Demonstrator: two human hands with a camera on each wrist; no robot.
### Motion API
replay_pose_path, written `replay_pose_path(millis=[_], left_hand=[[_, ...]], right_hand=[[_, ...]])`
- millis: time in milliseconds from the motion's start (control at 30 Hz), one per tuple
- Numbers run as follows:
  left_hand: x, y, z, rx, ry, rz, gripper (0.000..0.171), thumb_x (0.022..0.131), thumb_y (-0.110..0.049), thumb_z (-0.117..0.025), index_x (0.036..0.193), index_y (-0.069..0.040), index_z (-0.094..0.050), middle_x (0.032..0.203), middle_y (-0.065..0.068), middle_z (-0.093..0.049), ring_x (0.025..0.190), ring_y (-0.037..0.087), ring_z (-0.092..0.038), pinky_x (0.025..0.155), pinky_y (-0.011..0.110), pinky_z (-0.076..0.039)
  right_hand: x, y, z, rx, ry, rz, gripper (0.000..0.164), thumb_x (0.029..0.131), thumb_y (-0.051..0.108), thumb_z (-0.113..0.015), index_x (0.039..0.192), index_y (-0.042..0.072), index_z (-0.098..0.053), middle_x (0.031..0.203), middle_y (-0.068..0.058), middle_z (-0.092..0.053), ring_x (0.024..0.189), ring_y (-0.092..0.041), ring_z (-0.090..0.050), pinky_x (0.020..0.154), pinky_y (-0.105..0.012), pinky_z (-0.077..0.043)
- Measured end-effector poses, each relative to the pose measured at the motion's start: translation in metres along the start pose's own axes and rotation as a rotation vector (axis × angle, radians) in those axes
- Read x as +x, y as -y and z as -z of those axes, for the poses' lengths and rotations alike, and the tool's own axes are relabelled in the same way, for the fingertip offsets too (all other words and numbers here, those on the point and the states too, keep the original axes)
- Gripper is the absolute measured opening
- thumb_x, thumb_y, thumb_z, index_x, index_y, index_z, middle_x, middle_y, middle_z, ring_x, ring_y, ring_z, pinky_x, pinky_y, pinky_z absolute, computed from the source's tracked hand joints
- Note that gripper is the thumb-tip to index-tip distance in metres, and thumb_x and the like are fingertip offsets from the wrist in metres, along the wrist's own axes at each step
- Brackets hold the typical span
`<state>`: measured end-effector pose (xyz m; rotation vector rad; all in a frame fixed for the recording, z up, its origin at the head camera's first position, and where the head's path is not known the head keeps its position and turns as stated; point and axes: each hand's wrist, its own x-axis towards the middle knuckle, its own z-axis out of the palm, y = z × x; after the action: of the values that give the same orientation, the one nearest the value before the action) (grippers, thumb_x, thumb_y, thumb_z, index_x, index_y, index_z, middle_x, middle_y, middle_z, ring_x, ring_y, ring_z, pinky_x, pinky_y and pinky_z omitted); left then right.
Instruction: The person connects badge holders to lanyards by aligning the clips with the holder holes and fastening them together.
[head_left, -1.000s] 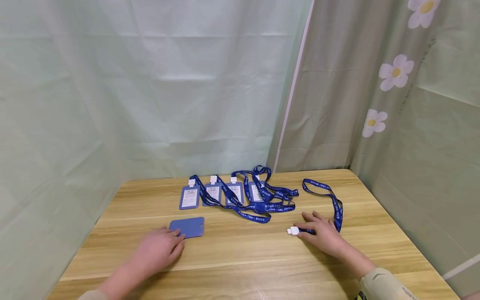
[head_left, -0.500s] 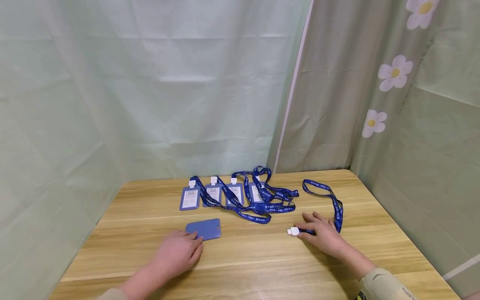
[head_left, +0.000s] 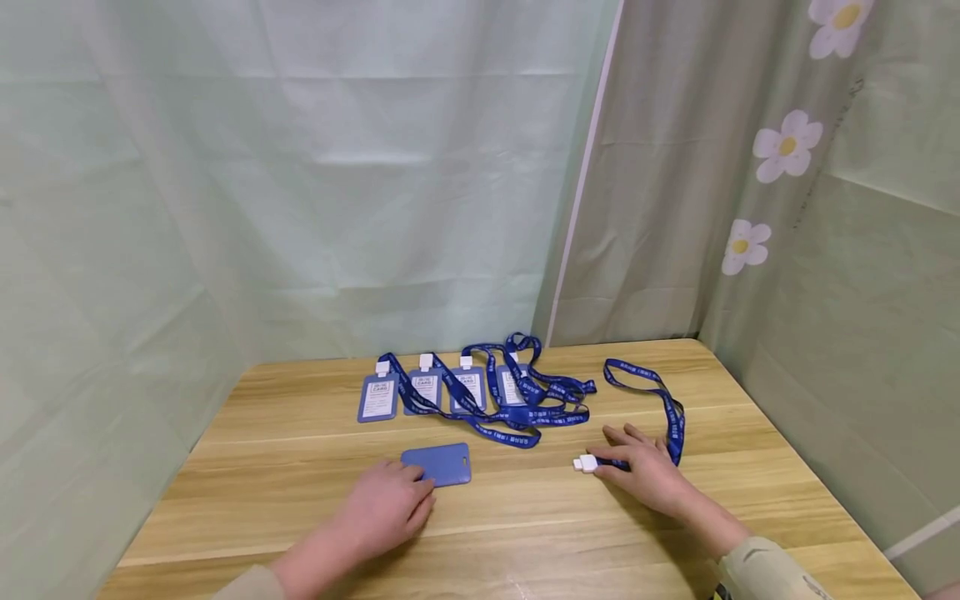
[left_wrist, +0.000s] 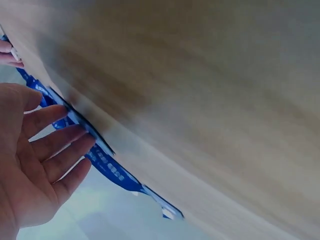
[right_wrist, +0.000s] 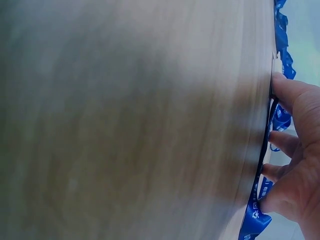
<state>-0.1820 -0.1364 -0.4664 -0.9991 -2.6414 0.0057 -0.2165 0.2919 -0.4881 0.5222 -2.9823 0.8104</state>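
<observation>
On the table in the head view, a blue card holder (head_left: 450, 463) lies flat, its slot facing right. My left hand (head_left: 388, 507) rests its fingertips on the holder's left end. Loosely extended fingers of that hand (left_wrist: 50, 150) show in the left wrist view, tips on the holder's edge. At the right, my right hand (head_left: 647, 472) pinches a blue lanyard (head_left: 675, 421) by its white clip (head_left: 587, 463), thumb and forefinger on either side. The strap loops away behind that hand. In the right wrist view the strap (right_wrist: 254, 220) runs under the fingers.
Behind the hands, several finished badges stand in a row, the leftmost badge (head_left: 378, 397) with a printed white insert. Their blue straps (head_left: 517, 417) lie heaped toward the right. Pale curtains (head_left: 360, 208) close off the back and sides of the wooden table (head_left: 525, 533).
My left hand has slid the card holder to the right along the table, toward the white clip. The right hand and its lanyard have stayed in place.
</observation>
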Motion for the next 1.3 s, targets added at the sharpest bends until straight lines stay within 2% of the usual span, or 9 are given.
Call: replay_pose_path(millis=[133, 267, 333, 433, 567, 633, 867, 1300], left_hand=[[0.005, 0.009, 0.004, -0.076, 0.046, 0.05, 0.027, 0.094, -0.028, -0.072, 0.112, -0.01, -0.078, 0.105, 0.008, -0.07, 0.09, 0.025, -0.068, 0.076, 0.043, -0.057], [0.015, 0.024, 0.005, -0.195, 0.093, 0.164, 0.042, 0.093, -0.035, -0.074, 0.126, -0.01, -0.073, 0.12, 0.011, -0.067, 0.107, 0.03, -0.064, 0.091, 0.048, -0.055], [0.019, 0.033, 0.004, -0.258, 0.125, 0.214, 0.053, 0.092, -0.041, -0.075, 0.134, -0.01, -0.068, 0.131, 0.015, -0.064, 0.119, 0.036, -0.059, 0.1, 0.054, -0.049], [0.022, 0.044, 0.004, -0.35, 0.216, 0.265, 0.068, 0.09, -0.051, -0.074, 0.143, -0.01, -0.061, 0.148, 0.023, -0.051, 0.136, 0.048, -0.044, 0.111, 0.064, -0.035], [0.023, 0.049, 0.004, -0.437, 0.325, 0.309, 0.08, 0.088, -0.058, -0.073, 0.148, -0.009, -0.055, 0.155, 0.028, -0.04, 0.144, 0.054, -0.03, 0.114, 0.071, -0.023], [0.023, 0.048, 0.003, -0.451, 0.349, 0.334, 0.083, 0.087, -0.06, -0.073, 0.149, -0.009, -0.054, 0.156, 0.028, -0.039, 0.144, 0.055, -0.028, 0.113, 0.073, -0.021], [0.022, 0.044, -0.002, -0.429, 0.356, 0.389, 0.081, 0.086, -0.057, -0.075, 0.148, -0.01, -0.055, 0.158, 0.025, -0.038, 0.145, 0.053, -0.029, 0.109, 0.08, -0.018], [0.025, 0.041, -0.006, -0.447, 0.293, 0.435, 0.069, 0.082, -0.048, -0.083, 0.139, -0.016, -0.062, 0.152, 0.023, -0.046, 0.142, 0.053, -0.034, 0.104, 0.085, -0.018]], right_hand=[[0.0, 0.0, 0.0, 0.001, -0.005, -0.004, 0.036, 0.096, 0.04, -0.071, 0.129, 0.025, -0.074, 0.154, -0.016, -0.049, 0.145, -0.053, -0.029, 0.103, -0.087, -0.004], [0.0, 0.0, 0.0, 0.007, -0.006, -0.002, 0.036, 0.096, 0.04, -0.072, 0.129, 0.024, -0.074, 0.154, -0.017, -0.049, 0.146, -0.053, -0.028, 0.103, -0.087, -0.004], [0.0, 0.0, 0.0, 0.005, -0.005, -0.003, 0.036, 0.096, 0.04, -0.071, 0.129, 0.024, -0.074, 0.154, -0.017, -0.048, 0.145, -0.053, -0.028, 0.103, -0.087, -0.004], [0.0, 0.0, -0.001, 0.005, -0.002, -0.007, 0.037, 0.096, 0.041, -0.071, 0.129, 0.024, -0.074, 0.154, -0.017, -0.049, 0.146, -0.053, -0.028, 0.103, -0.087, -0.004], [-0.001, 0.0, -0.001, 0.005, 0.002, -0.008, 0.037, 0.096, 0.042, -0.071, 0.129, 0.025, -0.074, 0.154, -0.017, -0.049, 0.146, -0.053, -0.028, 0.103, -0.087, -0.004], [0.0, 0.0, -0.002, 0.004, -0.001, -0.005, 0.037, 0.096, 0.042, -0.071, 0.129, 0.025, -0.074, 0.154, -0.017, -0.049, 0.146, -0.053, -0.029, 0.103, -0.087, -0.004], [0.0, 0.0, -0.001, 0.005, -0.011, 0.001, 0.037, 0.096, 0.04, -0.072, 0.129, 0.024, -0.074, 0.154, -0.017, -0.049, 0.146, -0.053, -0.028, 0.103, -0.087, -0.004], [0.0, 0.0, -0.001, 0.004, -0.013, 0.001, 0.037, 0.096, 0.04, -0.072, 0.129, 0.024, -0.074, 0.154, -0.017, -0.049, 0.146, -0.053, -0.028, 0.103, -0.087, -0.004]])
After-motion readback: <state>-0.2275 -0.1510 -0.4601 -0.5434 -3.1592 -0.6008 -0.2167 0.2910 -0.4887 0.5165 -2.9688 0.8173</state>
